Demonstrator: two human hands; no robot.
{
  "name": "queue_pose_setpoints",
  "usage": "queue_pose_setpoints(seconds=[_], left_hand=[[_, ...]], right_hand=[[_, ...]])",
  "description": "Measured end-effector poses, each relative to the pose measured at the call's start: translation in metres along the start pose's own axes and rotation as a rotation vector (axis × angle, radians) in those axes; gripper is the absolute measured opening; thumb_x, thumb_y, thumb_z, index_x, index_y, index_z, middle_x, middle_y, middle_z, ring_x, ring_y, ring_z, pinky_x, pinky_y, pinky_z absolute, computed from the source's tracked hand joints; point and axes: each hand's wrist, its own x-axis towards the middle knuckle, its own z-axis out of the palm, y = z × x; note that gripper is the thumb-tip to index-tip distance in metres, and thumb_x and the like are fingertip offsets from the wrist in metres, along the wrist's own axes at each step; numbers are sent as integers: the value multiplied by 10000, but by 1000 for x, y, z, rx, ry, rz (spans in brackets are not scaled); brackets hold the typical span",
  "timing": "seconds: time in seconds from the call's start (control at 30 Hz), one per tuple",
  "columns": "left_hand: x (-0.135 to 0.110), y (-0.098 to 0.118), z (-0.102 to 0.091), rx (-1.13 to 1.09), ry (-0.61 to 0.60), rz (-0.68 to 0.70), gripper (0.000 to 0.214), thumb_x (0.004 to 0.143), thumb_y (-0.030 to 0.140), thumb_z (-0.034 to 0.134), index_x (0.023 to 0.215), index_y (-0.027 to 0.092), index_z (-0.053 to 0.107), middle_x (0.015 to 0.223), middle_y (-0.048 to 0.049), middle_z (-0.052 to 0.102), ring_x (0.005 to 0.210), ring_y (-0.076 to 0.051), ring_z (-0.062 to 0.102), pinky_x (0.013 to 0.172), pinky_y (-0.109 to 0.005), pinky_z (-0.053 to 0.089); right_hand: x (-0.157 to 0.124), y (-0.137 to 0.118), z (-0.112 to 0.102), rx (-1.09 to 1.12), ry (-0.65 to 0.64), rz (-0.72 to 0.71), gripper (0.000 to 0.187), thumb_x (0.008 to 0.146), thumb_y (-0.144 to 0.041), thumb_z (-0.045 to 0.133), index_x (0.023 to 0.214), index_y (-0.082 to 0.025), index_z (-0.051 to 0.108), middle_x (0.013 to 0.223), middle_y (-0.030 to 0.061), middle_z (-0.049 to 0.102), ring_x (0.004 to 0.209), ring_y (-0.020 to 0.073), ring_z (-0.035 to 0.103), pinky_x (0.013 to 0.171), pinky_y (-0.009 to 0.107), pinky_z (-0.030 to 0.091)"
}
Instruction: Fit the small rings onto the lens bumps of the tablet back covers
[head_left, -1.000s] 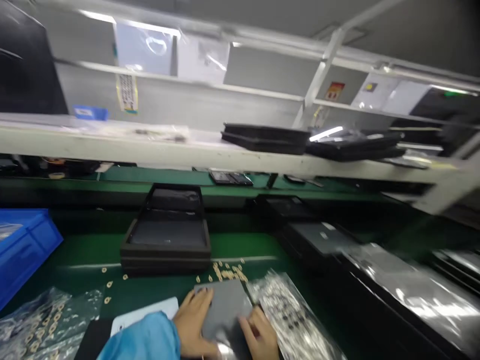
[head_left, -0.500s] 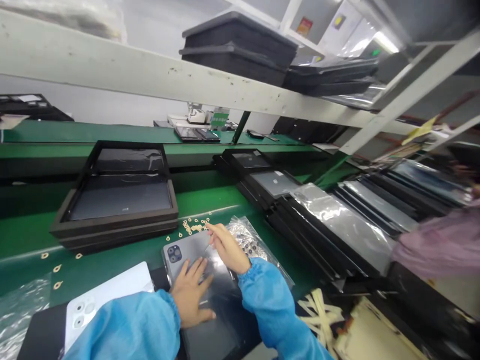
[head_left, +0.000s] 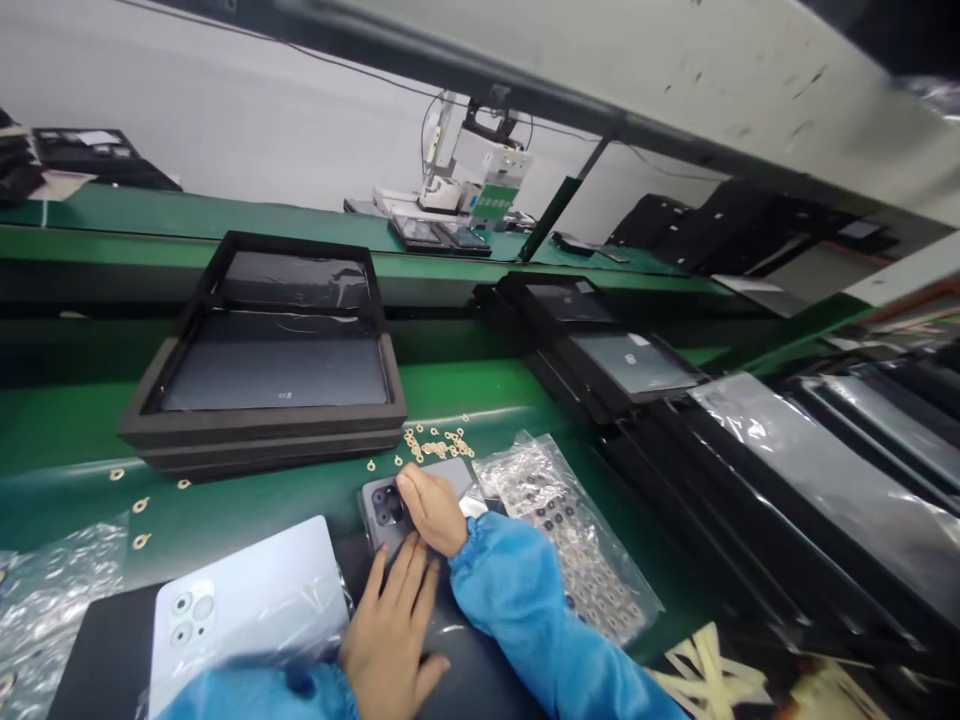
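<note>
On the near green bench, the left hand (head_left: 390, 640) lies flat and open on the grey back cover (head_left: 450, 474), seemingly to steady it. The right hand (head_left: 429, 510) curls at its camera cluster, and any pinch there is hidden. Loose gold rings (head_left: 435, 447) lie just beyond, within easy reach.

Matt grey tablet back (head_left: 420, 480), glossy film (head_left: 450, 650)

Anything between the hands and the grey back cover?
Nothing visible. The right hand rests at the camera corner of the grey back cover; the left hand lies flat on it lower down. Loose gold rings lie beyond its far edge.
</note>
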Motion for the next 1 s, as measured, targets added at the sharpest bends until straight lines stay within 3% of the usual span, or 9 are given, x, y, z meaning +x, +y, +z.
queue_pose_setpoints(seconds=[0.13,0.33,0.57,0.77,1.0], left_hand=[[3,-6,14,-18,22,35,851,824,473,589,1497,139,189,1565,-152,76,1439,-372,137,1169,-592,166],[4,-12,14,-64,7,67,881,805,465,624,1500,152,181,1569,-151,55,1439,-378,133,1168,-582,164],[1,-10,12,-94,54,77,883,825,482,591,1509,185,118,1579,-118,45,1452,-331,111,1182,-547,146],[1,-9,11,-126,35,61,869,832,477,583,1509,189,120,1574,-124,99,1443,-339,148,1181,-552,153],[1,-8,10,-158,43,72,872,837,480,577,1510,179,112,1575,-122,132,1444,-343,150,1182,-549,142]], right_hand=[[3,1,-1,46,31,-26,276,953,-319,423,738,-212,558,640,-14,528,618,132,514,640,252,417],[6,7,-4,170,5,-82,242,942,-354,495,947,-198,680,884,50,612,774,143,584,648,260,504],[-2,9,-2,194,-49,-128,258,958,-221,428,1090,-219,649,917,49,595,673,115,583,609,256,534],[-5,1,4,93,4,-170,117,913,-182,513,902,-215,625,898,47,588,842,167,581,778,319,510],[-5,-1,8,-20,5,-194,135,931,-145,456,910,-215,570,923,50,527,866,165,548,776,307,496]])
